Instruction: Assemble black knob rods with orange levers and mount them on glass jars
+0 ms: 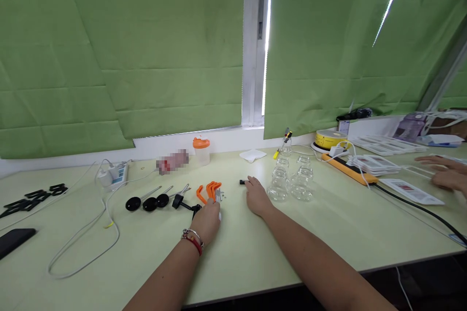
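My left hand (pixel 207 221), with bracelets at its wrist, is closed low over the table. A small black part (pixel 196 209) shows at its left edge and something white at its right; what the fingers grip is largely hidden. Just beyond it lie orange bent pieces (pixel 212 188) and thin metal pins (pixel 218 196). My right hand (pixel 257 196) is closed, its fingertips on a small black cylinder (pixel 242 182). To its right stand several clear glass flasks (pixel 279 192). Left of my left hand are black round-headed pieces with metal rods (pixel 149 204) and a black jointed piece (pixel 178 200).
An orange-lidded cup (pixel 202 150) and white paper (pixel 252 155) are at the back. A white cable (pixel 118 238) loops at left near a black phone-like slab (pixel 14 242). At right are an orange power strip (pixel 350 169), printed cards (pixel 412 191) and another person's hands (pixel 450 177).
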A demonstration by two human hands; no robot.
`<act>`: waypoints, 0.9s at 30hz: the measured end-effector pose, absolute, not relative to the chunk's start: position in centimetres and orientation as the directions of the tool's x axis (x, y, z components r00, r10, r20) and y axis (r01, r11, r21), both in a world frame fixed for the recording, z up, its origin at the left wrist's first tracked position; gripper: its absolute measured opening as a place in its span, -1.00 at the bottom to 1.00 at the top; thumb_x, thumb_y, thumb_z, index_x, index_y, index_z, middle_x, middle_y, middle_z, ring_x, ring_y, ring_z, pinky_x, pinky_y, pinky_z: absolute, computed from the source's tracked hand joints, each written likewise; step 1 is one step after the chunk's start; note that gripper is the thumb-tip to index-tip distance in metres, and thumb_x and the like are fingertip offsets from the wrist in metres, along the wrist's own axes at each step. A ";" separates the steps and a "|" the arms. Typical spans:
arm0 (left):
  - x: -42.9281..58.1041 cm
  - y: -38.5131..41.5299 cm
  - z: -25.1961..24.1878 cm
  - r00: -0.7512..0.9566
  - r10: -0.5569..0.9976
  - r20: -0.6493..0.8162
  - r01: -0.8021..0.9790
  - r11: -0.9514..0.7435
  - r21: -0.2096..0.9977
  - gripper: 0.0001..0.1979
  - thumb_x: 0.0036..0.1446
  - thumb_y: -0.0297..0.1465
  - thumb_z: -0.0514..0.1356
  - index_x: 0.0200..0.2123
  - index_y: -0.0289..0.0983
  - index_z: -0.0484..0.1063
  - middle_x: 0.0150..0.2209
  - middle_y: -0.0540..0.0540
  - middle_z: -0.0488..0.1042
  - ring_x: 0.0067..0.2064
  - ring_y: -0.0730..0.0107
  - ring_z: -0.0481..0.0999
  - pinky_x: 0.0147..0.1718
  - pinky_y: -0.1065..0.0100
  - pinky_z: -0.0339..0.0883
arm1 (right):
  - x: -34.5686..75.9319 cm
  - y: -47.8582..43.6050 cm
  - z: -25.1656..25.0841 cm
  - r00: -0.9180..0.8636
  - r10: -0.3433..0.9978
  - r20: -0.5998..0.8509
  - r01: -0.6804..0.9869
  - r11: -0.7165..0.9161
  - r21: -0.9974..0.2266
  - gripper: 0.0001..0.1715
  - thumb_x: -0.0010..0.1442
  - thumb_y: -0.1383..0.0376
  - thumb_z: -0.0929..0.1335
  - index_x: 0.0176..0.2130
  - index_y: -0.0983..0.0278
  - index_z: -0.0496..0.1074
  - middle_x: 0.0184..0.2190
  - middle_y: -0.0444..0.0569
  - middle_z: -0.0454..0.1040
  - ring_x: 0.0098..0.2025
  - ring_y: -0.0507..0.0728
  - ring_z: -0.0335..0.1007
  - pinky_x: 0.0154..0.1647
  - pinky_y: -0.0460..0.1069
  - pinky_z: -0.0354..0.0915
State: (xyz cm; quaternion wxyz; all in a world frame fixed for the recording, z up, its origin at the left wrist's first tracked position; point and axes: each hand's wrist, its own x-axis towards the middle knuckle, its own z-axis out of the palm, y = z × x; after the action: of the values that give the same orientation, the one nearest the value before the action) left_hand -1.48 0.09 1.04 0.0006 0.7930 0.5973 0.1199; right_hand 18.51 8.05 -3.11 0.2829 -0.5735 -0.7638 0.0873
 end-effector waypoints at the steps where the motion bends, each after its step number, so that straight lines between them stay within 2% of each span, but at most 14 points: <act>1: -1.6 0.2 1.0 0.254 0.950 0.183 0.953 -0.278 0.117 -0.79 0.01 -0.57 -0.04 -0.36 -0.32 0.36 -0.31 -0.18 0.36 -0.38 0.29 0.45 -0.41 0.30 0.30 | 18.5 8.2 -3.2 -0.195 0.926 0.323 0.831 0.331 -0.448 -0.43 0.08 0.50 0.20 0.11 0.45 0.25 0.23 0.18 0.07 0.28 0.29 -0.17 0.23 0.14 -0.08; 5: -2.3 0.5 1.0 0.238 0.957 0.165 0.969 -0.245 0.023 -0.74 -0.03 -0.62 -0.06 -0.33 -0.33 0.37 -0.30 -0.19 0.38 -0.41 0.30 0.45 -0.44 0.33 0.29 | 18.8 8.2 -3.2 -0.238 0.923 0.302 0.838 0.352 -0.417 -0.45 0.11 0.49 0.18 0.11 0.42 0.25 0.20 0.15 0.14 0.29 0.24 -0.16 0.25 0.11 -0.11; 11: -3.3 0.7 1.7 0.257 0.949 0.183 0.966 -0.252 -0.053 -0.70 -0.04 -0.65 -0.06 -0.35 -0.30 0.40 -0.34 -0.19 0.43 -0.26 0.15 0.44 -0.35 0.27 0.28 | 19.2 8.4 -2.8 -0.257 0.917 0.304 0.838 0.368 -0.403 -0.44 0.16 0.46 0.15 0.16 0.46 0.18 0.23 0.16 0.06 0.30 0.23 -0.20 0.25 0.12 -0.12; 17: -4.1 1.1 2.1 0.249 0.949 0.195 0.968 -0.240 -0.069 -0.73 0.01 -0.62 -0.04 -0.38 -0.30 0.42 -0.32 -0.22 0.45 -0.20 0.09 0.41 -0.34 0.24 0.27 | 19.3 8.5 -2.7 -0.281 0.900 0.334 0.809 0.409 -0.422 -0.50 0.18 0.46 0.14 0.10 0.41 0.28 0.14 0.16 0.23 0.19 0.19 0.05 0.22 0.08 -0.04; 21: -4.4 1.2 2.0 0.240 0.947 0.214 0.971 -0.235 -0.050 -0.78 0.03 -0.58 -0.01 -0.38 -0.30 0.42 -0.31 -0.22 0.45 -0.22 0.11 0.41 -0.31 0.23 0.27 | 19.4 8.1 -2.4 -0.280 0.891 0.356 0.778 0.428 -0.460 -0.54 0.16 0.48 0.15 0.02 0.38 0.37 0.08 0.16 0.29 0.14 0.19 0.14 0.17 0.08 0.05; 27: -3.4 0.7 2.3 0.305 0.906 0.292 0.948 -0.318 -0.005 -0.75 0.05 -0.59 -0.04 -0.32 -0.29 0.41 -0.24 -0.22 0.43 -0.14 0.12 0.38 -0.15 0.14 0.24 | 19.6 6.5 -1.7 -0.362 0.846 0.392 0.670 0.529 -0.521 -0.62 0.10 0.50 0.20 -0.18 0.27 0.49 -0.11 0.02 0.46 -0.04 0.15 0.32 0.05 0.08 0.19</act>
State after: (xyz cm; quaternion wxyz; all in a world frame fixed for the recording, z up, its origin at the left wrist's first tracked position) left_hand -3.37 0.71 2.33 -0.0884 0.8030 0.5773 0.1184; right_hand 19.65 6.50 -1.66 0.3194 -0.4655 -0.8138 0.1375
